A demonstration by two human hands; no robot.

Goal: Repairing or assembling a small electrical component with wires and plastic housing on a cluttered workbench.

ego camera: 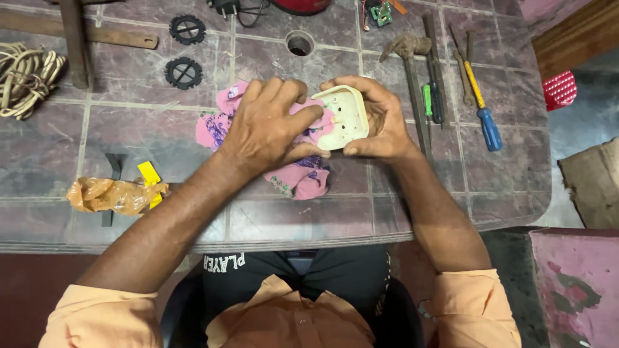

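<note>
Pressing the pink cloth [300,177] against the cream plastic casing [342,117] with your left hand [267,125] while your right hand [380,122] clasps its far edge, you could let it slip toward the screwdrivers [480,103] if that clasp loosens.

The cream housing [342,117] looks like moulded plastic, smooth and faintly glossy; the pink rag [303,177] beneath it is soft printed cloth, matt and creased; the table [290,219] has a worn, dull marbled top scored into squares; the hammer [412,71] shows rusty, rough metal; the screwdriver [482,106] has shiny yellow and blue plastic; the orange bag [109,194] is thin, crinkled, glossy film; the rope [26,77] looks coarse and fibrous.
</note>
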